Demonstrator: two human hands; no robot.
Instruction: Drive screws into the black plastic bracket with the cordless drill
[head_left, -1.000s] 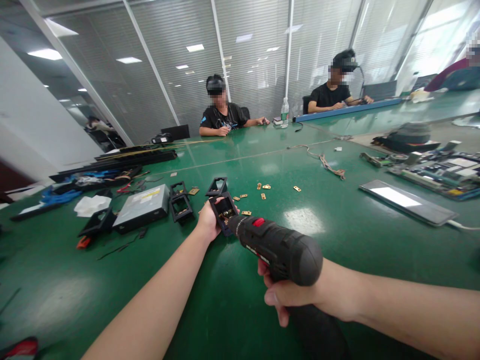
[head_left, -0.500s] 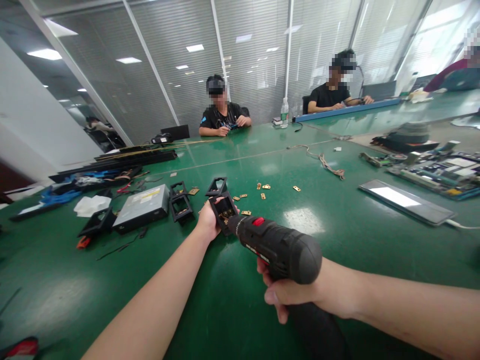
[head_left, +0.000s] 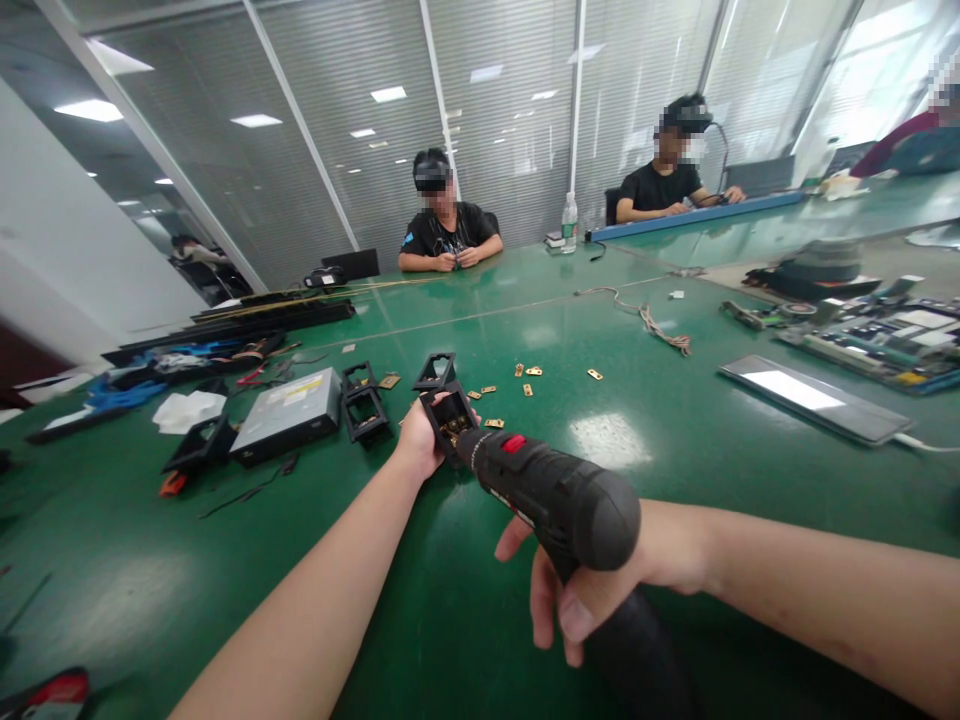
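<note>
My left hand [head_left: 421, 440] grips a black box-shaped frame [head_left: 442, 398] with brass-coloured parts inside. In my right hand [head_left: 592, 595] is a black cordless drill [head_left: 551, 490] with a red switch on top. Its chuck end points into the frame's opening; the tip is hidden. My right index finger is stretched away from the trigger area, and the other fingers hang loosely by the handle. Another black frame [head_left: 435, 370] stands just beyond my left hand. Several small brass plates [head_left: 494, 423] lie scattered to the right of it.
More black frames [head_left: 365, 415] and a silver disc drive [head_left: 289, 412] sit to the left. On the right lie a phone-like flat device [head_left: 814, 400] with a cable and circuit boards [head_left: 885, 335]. A coiled cord [head_left: 664, 330] lies farther back. Two people sit across the table.
My right index finger has come off the trigger area and the other fingers have loosened. The drill has barely moved and still points into the frame. The person opposite has brought both hands together.
</note>
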